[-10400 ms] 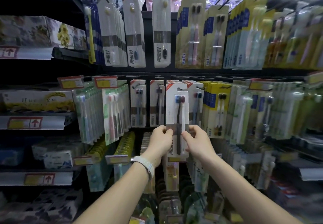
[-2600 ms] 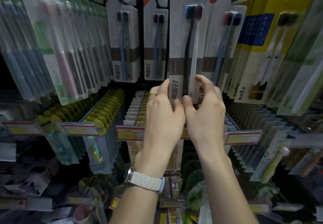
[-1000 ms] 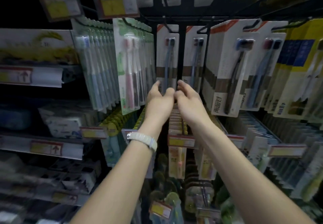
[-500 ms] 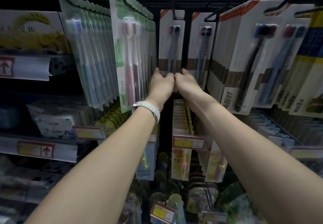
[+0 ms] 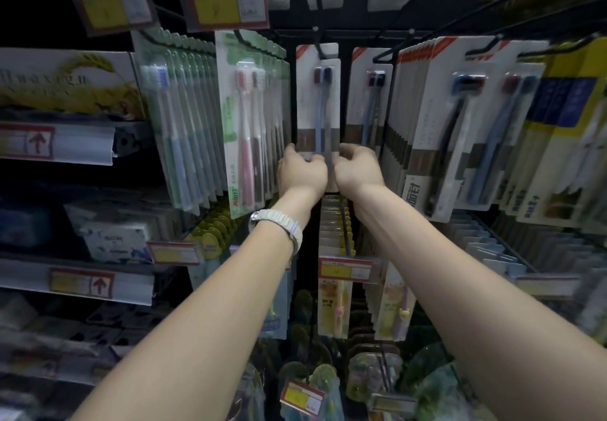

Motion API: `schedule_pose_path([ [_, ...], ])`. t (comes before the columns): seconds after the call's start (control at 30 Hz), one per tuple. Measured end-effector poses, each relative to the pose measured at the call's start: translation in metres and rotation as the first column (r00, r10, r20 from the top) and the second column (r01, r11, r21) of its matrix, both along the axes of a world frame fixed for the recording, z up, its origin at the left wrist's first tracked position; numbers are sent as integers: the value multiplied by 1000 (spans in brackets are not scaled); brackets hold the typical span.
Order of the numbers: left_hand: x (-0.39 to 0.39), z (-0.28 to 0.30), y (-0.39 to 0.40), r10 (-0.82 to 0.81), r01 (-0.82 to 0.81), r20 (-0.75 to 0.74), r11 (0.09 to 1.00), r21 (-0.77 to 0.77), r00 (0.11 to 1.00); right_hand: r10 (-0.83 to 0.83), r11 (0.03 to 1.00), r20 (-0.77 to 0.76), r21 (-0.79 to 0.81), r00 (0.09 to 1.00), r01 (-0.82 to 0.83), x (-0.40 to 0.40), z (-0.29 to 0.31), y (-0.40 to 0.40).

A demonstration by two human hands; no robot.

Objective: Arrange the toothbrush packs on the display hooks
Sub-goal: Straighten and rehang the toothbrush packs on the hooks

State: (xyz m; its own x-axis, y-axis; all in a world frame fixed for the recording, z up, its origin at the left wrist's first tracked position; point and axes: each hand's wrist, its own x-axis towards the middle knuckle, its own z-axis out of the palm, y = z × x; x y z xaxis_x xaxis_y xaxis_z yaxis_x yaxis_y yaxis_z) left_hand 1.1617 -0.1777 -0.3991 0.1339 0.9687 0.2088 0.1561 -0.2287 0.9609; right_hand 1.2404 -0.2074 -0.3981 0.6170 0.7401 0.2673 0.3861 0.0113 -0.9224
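Observation:
A white toothbrush pack (image 5: 317, 98) with a brown band hangs on a black display hook (image 5: 318, 44) deep in the rack. My left hand (image 5: 300, 171) grips its lower left edge. My right hand (image 5: 356, 169) grips its lower right edge. Both sets of fingers curl around the bottom of the card, which they hide. To its right a second white pack (image 5: 369, 98) hangs on its own hook. Further right, a thick row of the same white packs (image 5: 437, 131) reaches toward me.
Green-backed toothbrush packs (image 5: 243, 118) fill the hooks to the left. Yellow and blue packs (image 5: 558, 131) hang at the right edge. Red and yellow price tags (image 5: 226, 0) stick out above, and a lower price tag (image 5: 345, 269) sits under my hands. Shelves of boxed goods (image 5: 65, 82) stand far left.
My hands moved left from the thick white row to the deep pack and closed on its lower edge. In the last half second they spread apart to the card's two sides.

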Motion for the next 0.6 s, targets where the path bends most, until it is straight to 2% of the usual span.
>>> schedule_pose_path([
  [0.17, -10, 13, -21, 47, -47, -8, 997, -54, 999, -67, 998, -29, 2, 997, 67, -5, 11, -25],
  [0.37, -30, 6, -58, -45, 49, 80, 998, -44, 996, -82, 997, -29, 5, 996, 82, -16, 18, -59],
  [0.6, -53, 7, -104, -41, 46, 98, 998, -46, 994, -59, 998, 15, 4, 998, 59, -32, 21, -103],
])
